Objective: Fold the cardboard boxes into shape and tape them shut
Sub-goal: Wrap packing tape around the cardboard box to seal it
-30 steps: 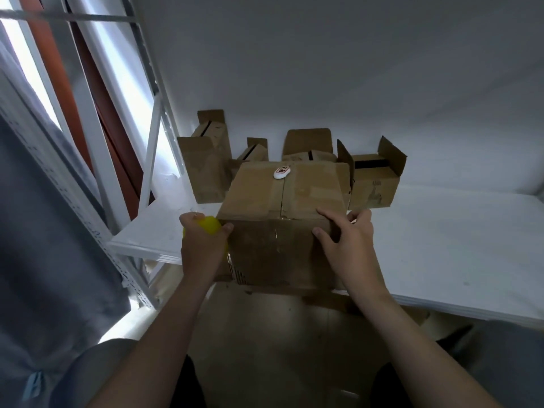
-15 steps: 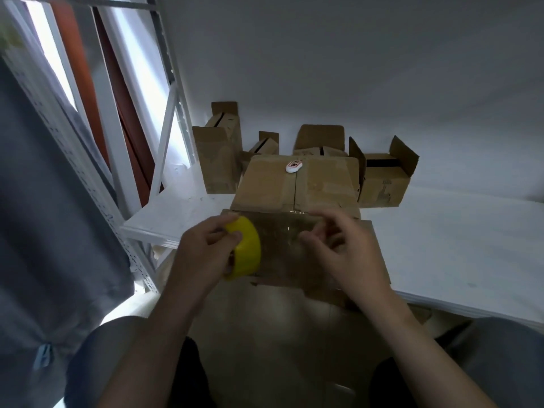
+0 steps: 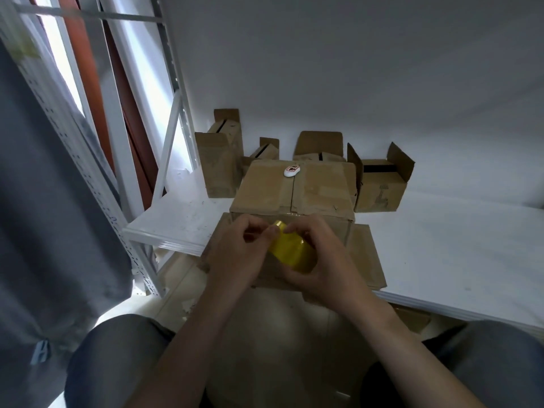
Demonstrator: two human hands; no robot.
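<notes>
— What sort of room are we in?

— We look down on a white counter (image 3: 441,245) whose left end sits in a pale metal rack (image 3: 169,142). A plain grey-white wall (image 3: 353,69) rises behind it, and a bright window (image 3: 56,48) with a reddish-brown frame stands at far left. A grey cloth (image 3: 44,201) hangs along the left of our view, and pale floor (image 3: 176,278) shows below the counter's near edge.

— And on the counter?

— Four open boxes (image 3: 379,189) line the wall with their flaps up, the leftmost standing tallest. Just in front of them we see the cardboard box (image 3: 294,189), its top flaps closed. A small white object (image 3: 292,171) lies at the far end of the top seam.

— Which way does that box run?

— Its seam points straight away from us, towards the wall. We cannot tell a longer side from here. The near face stands at the counter's near edge, with flaps spread to its left and right.

— The hands?

— Both meet in front of that near face, on a yellow tape roll (image 3: 291,254). The left hand (image 3: 235,254) pinches the roll's upper end between thumb and fingers (image 3: 256,228). The right hand (image 3: 321,269) curls round it from the right and below. The roll slants from upper left to lower right, its broad band turned up to us and its hole hidden.
</notes>
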